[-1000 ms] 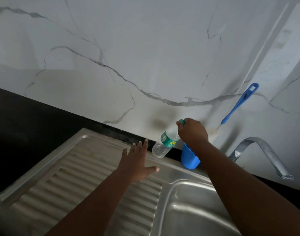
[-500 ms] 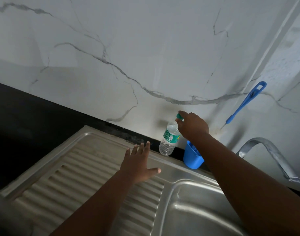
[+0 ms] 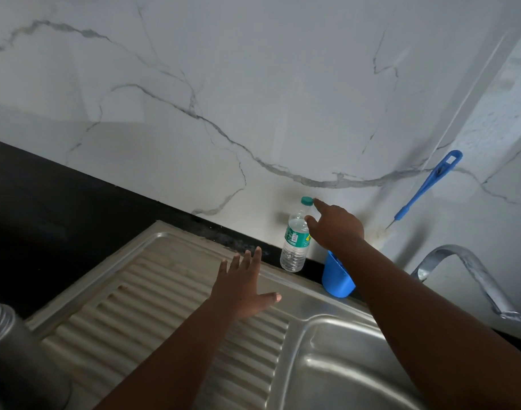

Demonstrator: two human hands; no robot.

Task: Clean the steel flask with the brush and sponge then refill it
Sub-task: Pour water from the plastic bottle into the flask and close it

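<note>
A: Start with the right hand (image 3: 336, 224). How open is it?

B: Loosely open. The fingers reach toward the plastic water bottle (image 3: 296, 236). 1 fingertip sits right at the green cap (image 3: 306, 200), and the thumb lies against the bottle's shoulder. I cannot tell whether the fingertip truly touches the cap or is just beside it. Nothing is wrapped round the bottle.

A: And the bottle itself?

B: Upright on the black counter strip (image 3: 76, 199), at the foot of the marble wall (image 3: 253, 84), just behind the sink's rim. It is clear, with a green label.

A: The left hand (image 3: 241, 284)?

B: Spread wide, palm down, all fingers straight and the thumb stuck out to the side. It is over the ribbed steel drainboard (image 3: 152, 291) and holds nothing. Whether it rests on the steel or hovers, I cannot tell.

A: What lies beyond the hands?

B: A blue cup (image 3: 337, 281) stands just right of the bottle, partly under the right forearm. A blue-handled brush (image 3: 427, 184) leans against the wall, well apart to the right. The steel tap (image 3: 466, 267) curves over the sink basin (image 3: 342, 365).

A: And the flask?

B: A steel flask (image 3: 13, 350) shows at the lower left edge, threaded neck visible, far from both hands.
</note>
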